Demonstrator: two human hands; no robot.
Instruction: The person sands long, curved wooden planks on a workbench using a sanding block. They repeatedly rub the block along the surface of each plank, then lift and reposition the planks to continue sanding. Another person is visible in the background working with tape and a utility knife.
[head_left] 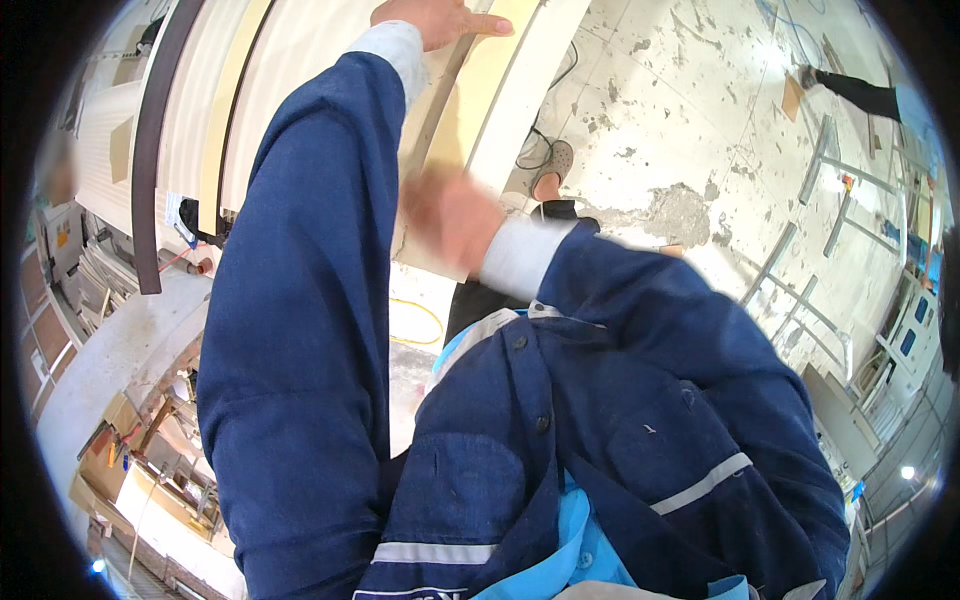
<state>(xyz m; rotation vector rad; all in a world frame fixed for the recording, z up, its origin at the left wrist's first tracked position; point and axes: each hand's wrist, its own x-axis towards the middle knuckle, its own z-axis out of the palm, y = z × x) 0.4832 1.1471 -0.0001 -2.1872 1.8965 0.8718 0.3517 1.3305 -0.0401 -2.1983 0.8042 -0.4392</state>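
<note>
Near the top edge, my left hand (437, 22) rests at a long pale-yellow strip (468, 115), one digit stretched out across it. The rest of that hand is partly hidden. The strip runs lengthwise along a long white panel (515, 95). Lower down, by the near end of the strip, my right hand (452, 222) is smeared by motion. Its fingers cannot be made out, nor whether it holds anything.
Left of my arm are more long panels, with a yellow strip (232, 110) and a dark brown edge strip (150, 140). A clog-shod foot (556, 165) stands on the worn floor (660, 110). Metal frames (790, 280) lie at right; another person's leg (855, 92) shows beyond.
</note>
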